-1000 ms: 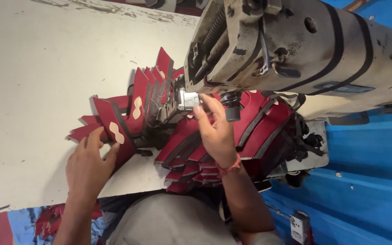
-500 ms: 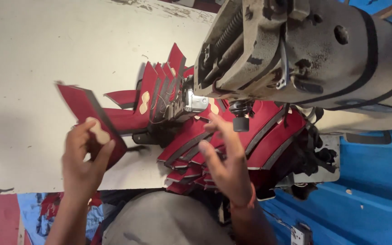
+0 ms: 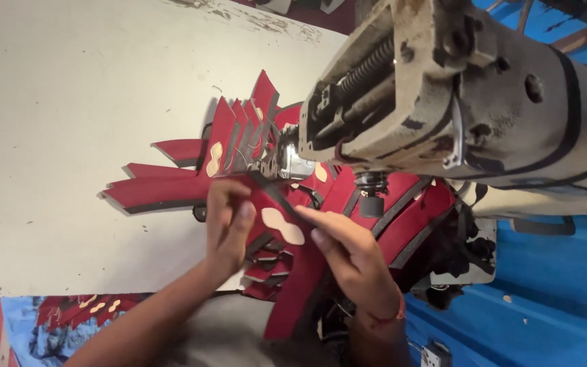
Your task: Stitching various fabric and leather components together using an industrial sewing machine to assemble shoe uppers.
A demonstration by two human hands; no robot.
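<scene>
head view, looking down. left hand at about 7 o'clock from the machine's foot, fingers curled and pinched on the near edge of a red strap piece with a pale peanut-shaped patch. right hand at 5 o'clock of that patch, fingers stretched long and mostly flat, tips pressing the same red strap piece down along its dark edge; not closed around it. red strap piece lying between both hands, its far end running toward 12 o'clock, up to the metal presser foot of the sewing machine.

fan of red strap pieces spread from 9 to 12 o'clock of the hands, points sticking out over the pale table, each edged in dark trim, several overlapping. more red pieces heaped at 3 o'clock under the machine arm, touching one another. a black knob hanging from the machine head just past the right fingertips, near but apart.

wide bare stretch of table from 9 to 11 o'clock; near edge of the table at 7 o'clock, close by the left forearm. machine head crowding the room at 1 to 3 o'clock, low over the work. blue surface at 4 o'clock beyond the heap.

at 8 o'clock, below the table edge, a blue-lined holder, kind not clear, with red patched pieces lying loose inside.
</scene>
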